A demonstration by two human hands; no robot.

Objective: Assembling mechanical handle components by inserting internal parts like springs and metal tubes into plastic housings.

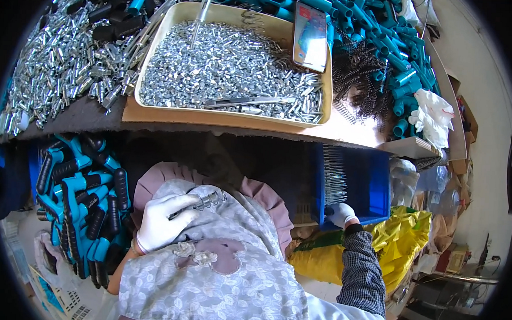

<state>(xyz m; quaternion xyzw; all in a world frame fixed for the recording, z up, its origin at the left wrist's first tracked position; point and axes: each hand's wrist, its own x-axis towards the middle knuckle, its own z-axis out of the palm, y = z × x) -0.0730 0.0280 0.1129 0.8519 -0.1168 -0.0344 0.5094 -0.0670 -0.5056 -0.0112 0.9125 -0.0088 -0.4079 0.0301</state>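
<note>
My left hand [166, 220], in a white glove, is closed round a dark metal piece with a coil spring [212, 200] sticking out past the fingers. It rests over my lap, on the grey leaf-patterned apron [217, 291]. At the right, my gloved right hand [341, 214] reaches over the near edge of a blue bin [374, 184]. Its fingers are at the near end of a row of long, ridged metal springs [335, 175] standing along the bin's left side. The fingertips are partly hidden, so whether they grip one cannot be told.
A cream tray [226, 117] of small metal pins holds tweezers [249, 101]; a phone [310, 36] leans on its rim. Metal parts [68, 57], dark springs [360, 79] and teal tubes [405, 83] flank it. Teal-and-black handles [88, 205] lie left, a yellow sack [397, 238] right.
</note>
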